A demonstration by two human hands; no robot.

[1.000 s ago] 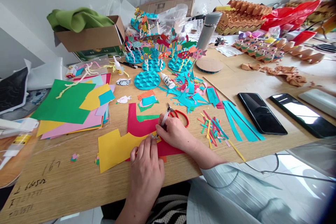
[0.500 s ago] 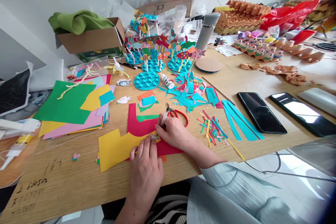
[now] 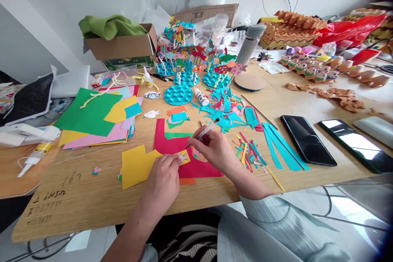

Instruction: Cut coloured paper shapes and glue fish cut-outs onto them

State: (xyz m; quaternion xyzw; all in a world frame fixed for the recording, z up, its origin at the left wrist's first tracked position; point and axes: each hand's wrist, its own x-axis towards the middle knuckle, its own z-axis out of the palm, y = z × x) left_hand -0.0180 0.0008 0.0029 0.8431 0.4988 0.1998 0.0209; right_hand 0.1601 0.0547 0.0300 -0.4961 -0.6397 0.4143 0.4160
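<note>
My right hand [image 3: 218, 149] is closed around a pen [image 3: 208, 129], whose tip points down and left just above the paper. Under the bunched fingertips of my left hand [image 3: 164, 178], a small white fish cutout [image 3: 183, 156] is pressed onto a sheet of yellow paper [image 3: 133, 168]. Beneath the yellow sheet lies red paper [image 3: 160, 137] with curved pieces cut away. The red-handled scissors are mostly hidden behind my right hand. Further up the table lie another white paper fish [image 3: 152, 114] and a fish drawing [image 3: 152, 95].
Blue scalloped bases [image 3: 178, 95] with paper fish stand behind, beside a glue bottle [image 3: 201, 96]. Blue scraps [image 3: 229, 110], thin paper strips [image 3: 251, 151] and a phone [image 3: 308, 140] lie to the right. Coloured sheets [image 3: 89, 110] are stacked at left.
My right hand has lifted slightly and shifted right, tilting the pen lower. My left hand has slid back a little, and more of the fish cutout shows. The camera view has shifted.
</note>
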